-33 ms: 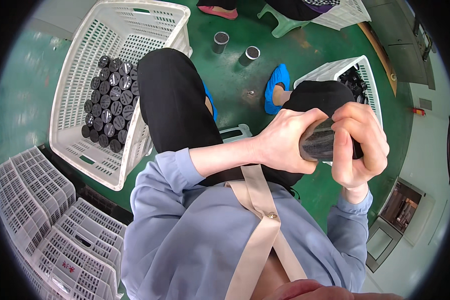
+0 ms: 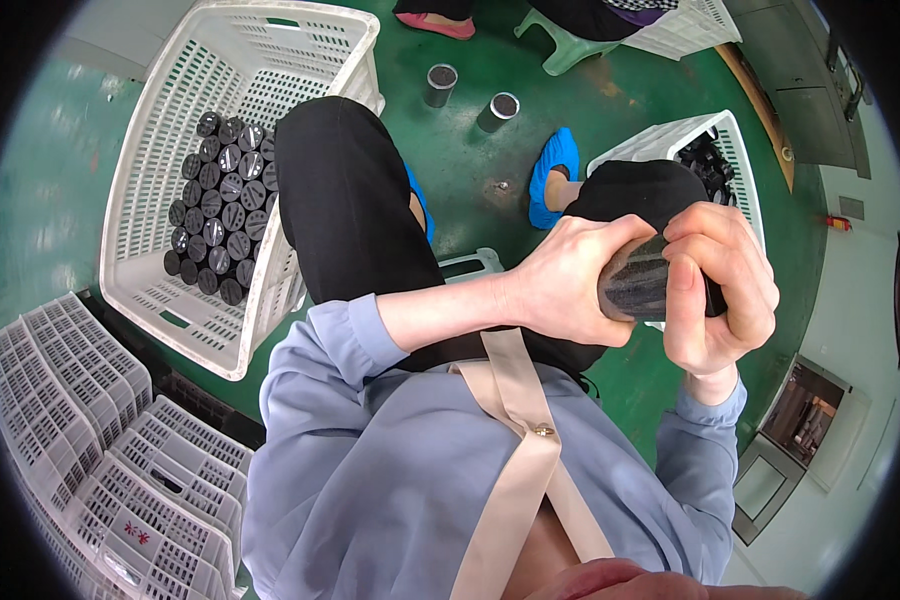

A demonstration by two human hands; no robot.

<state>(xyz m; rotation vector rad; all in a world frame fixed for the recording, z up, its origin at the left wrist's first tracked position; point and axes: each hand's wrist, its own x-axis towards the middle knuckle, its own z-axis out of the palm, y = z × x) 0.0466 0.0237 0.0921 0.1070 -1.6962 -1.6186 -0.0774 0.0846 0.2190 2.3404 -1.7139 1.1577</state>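
Above my right knee I hold a clear cylindrical jar (image 2: pixel 632 285) lying on its side, with dark contents showing through the wall. My left hand (image 2: pixel 570 280) is wrapped round the jar's body. The fingers of my right hand (image 2: pixel 720 285) curl over its other end, where a black cap (image 2: pixel 714 300) shows partly between them. Most of that cap is hidden by the fingers. Two similar jars without caps, a farther jar (image 2: pixel 441 86) and a nearer jar (image 2: pixel 498 112), stand upright on the green floor beyond my feet.
A white crate (image 2: pixel 135 235) on my left holds several rows of black-capped jars (image 2: pixel 220 205). Another white crate (image 2: pixel 743 165), right of my knee, contains loose black pieces (image 2: pixel 705 165). Stacked crates (image 2: pixel 60 400) stand lower left. Another person sits on a green stool (image 2: pixel 567 42) ahead.
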